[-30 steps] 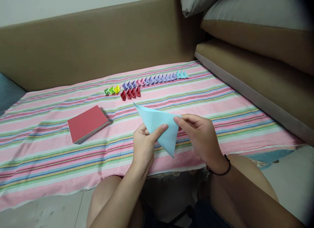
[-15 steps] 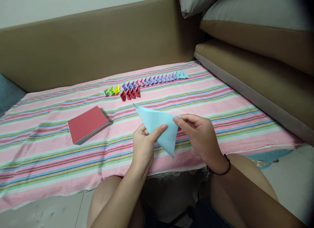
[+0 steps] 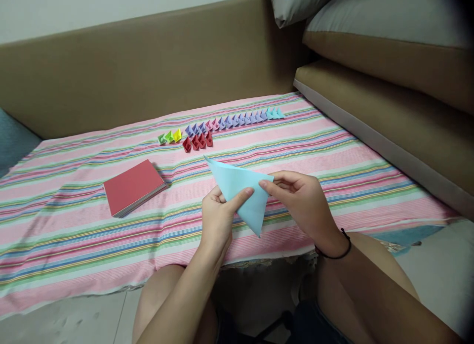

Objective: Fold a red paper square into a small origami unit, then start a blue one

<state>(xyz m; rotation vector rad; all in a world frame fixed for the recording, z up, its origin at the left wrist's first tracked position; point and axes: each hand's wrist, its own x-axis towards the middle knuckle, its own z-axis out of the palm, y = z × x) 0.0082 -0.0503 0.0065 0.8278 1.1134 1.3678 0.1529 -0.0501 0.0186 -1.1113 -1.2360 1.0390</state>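
Note:
A light blue sheet of paper (image 3: 240,188), folded into a triangle, hangs in the air just above the near edge of the striped cloth (image 3: 74,225). My left hand (image 3: 217,218) pinches its left side with thumb on top. My right hand (image 3: 301,200) pinches its right corner between thumb and fingers. A black band sits on my right wrist. Behind the hands lies a stack of red paper squares (image 3: 133,187), and farther back a row of small folded paper boats (image 3: 229,121) in green, yellow, purple, pink and teal, with several red boats (image 3: 197,141) in front.
The cloth covers a low surface against a brown padded backrest (image 3: 148,62). Brown cushions (image 3: 388,111) and grey pillows are stacked at the right. My knees show below the cloth's edge, over a pale tiled floor (image 3: 440,270).
My right hand's fingertips have slid slightly left along the paper's top edge. The paper and left hand have hardly moved.

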